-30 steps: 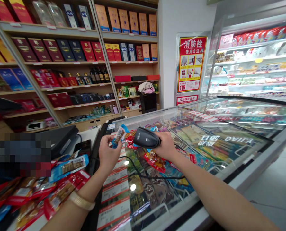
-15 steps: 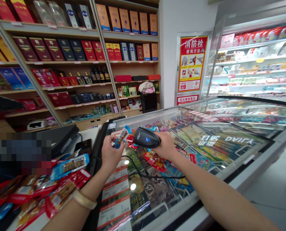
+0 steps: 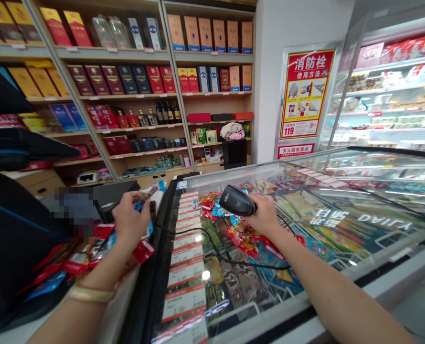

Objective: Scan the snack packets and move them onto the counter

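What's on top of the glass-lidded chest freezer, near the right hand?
Red and blue plastic snack packets and a black cable lie on the freezer. The right hand holds a black handheld scanner above. Whatever the scanner and hand cover can't be seen.

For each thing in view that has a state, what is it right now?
Left hand: closed on a small packet, partly hidden by fingers
Right hand: gripping the scanner
Scanner: held above the freezer glass
Packets on the freezer glass: loosely piled
Packets on the counter: heaped, partly hidden
Display fridge: lit, stocked
Bracelet: worn, left wrist
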A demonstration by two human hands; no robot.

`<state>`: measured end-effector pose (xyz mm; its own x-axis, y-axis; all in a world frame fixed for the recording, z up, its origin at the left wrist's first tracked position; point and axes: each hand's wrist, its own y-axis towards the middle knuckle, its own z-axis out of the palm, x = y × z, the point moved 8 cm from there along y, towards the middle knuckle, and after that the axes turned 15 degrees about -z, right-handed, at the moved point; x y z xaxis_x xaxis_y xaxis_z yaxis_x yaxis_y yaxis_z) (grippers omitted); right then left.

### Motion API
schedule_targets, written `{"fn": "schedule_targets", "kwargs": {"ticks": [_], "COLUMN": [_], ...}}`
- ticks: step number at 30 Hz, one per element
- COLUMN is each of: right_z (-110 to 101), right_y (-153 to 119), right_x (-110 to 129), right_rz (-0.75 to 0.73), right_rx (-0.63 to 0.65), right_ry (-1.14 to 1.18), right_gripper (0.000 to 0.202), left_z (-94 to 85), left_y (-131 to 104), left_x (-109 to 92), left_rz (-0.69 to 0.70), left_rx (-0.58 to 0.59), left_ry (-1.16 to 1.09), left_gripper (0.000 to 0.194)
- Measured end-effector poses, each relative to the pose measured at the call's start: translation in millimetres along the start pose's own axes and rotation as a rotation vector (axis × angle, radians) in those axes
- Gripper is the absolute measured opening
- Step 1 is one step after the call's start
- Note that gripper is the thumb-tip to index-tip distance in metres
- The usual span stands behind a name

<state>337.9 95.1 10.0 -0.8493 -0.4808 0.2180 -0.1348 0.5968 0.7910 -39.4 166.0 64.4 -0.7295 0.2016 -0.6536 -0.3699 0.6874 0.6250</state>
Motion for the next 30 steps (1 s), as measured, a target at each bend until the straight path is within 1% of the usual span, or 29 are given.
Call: {"fn": "schedule_targets", "kwargs": {"ticks": [3, 5, 7, 9, 10, 12, 14, 16, 18, 19, 21, 23, 25, 27, 28, 30], "right_z": [0, 0, 1, 1, 1, 1, 1, 0, 0, -1, -1, -1, 0, 2, 3, 4], "right_y": [0, 0, 0, 0, 0, -1, -1, -1, -1, -1, -1, 0, 0, 0, 0, 0], "right_x": [-1, 0, -1, -1, -2, -4, -6, -10, -13, -14, -14, -14, -14, -14, -15, -15], "right_rz": [-0.008, -0.014, -0.016, -0.014, -0.014, -0.015, -0.008, 0.006, 0.019, 0.022, 0.028, 0.030, 0.033, 0.038, 0.041, 0.039], "right_rx": [-0.010, -0.004, 0.006, 0.011, 0.011, 0.005, -0.007, -0.018, -0.025, -0.028, -0.036, -0.038, -0.031, -0.021, -0.016, -0.011], "right_ry": [-0.006, -0.008, -0.010, -0.013, -0.016, -0.022, -0.029, -0.035, -0.039, -0.041, -0.045, -0.046, -0.046, -0.044, -0.041, -0.036], "right_gripper": [0.027, 0.027, 0.026, 0.025, 0.024, 0.024, 0.024, 0.026, 0.027, 0.027, 0.027, 0.027, 0.025, 0.022, 0.021, 0.022], "left_z": [-48.2, -72.6, -87.3, -93.8, -94.4, -92.9, -91.9, -89.3, -76.2, -64.6, -33.1, 5.5, 46.4, 84.4, 100.4, 125.3], "left_y": [21, 26, 24, 18, 14, 4, -5, -11, -13, -14, -17, -28, -49, -78, -94, -123], "left_x": [43, 71, 93, 106, 107, 100, 85, 65, 44, 35, 17, -3, -25, -50, -61, -79], "left_rz": [-0.012, -0.026, -0.043, -0.054, -0.051, -0.024, 0.010, 0.054, 0.123, 0.160, 0.227, 0.291, 0.375, 0.490, 0.553, 0.669], "left_rx": [-0.149, -0.215, -0.253, -0.278, -0.283, -0.285, -0.307, -0.327, -0.276, -0.223, -0.087, 0.063, 0.231, 0.412, 0.493, 0.636], "left_ry": [0.210, 0.294, 0.363, 0.412, 0.429, 0.442, 0.419, 0.369, 0.330, 0.317, 0.292, 0.248, 0.193, 0.170, 0.184, 0.234], "left_gripper": [0.010, 0.007, 0.007, 0.010, 0.012, 0.015, 0.016, 0.013, 0.015, 0.017, 0.022, 0.027, 0.031, 0.034, 0.035, 0.038]}}
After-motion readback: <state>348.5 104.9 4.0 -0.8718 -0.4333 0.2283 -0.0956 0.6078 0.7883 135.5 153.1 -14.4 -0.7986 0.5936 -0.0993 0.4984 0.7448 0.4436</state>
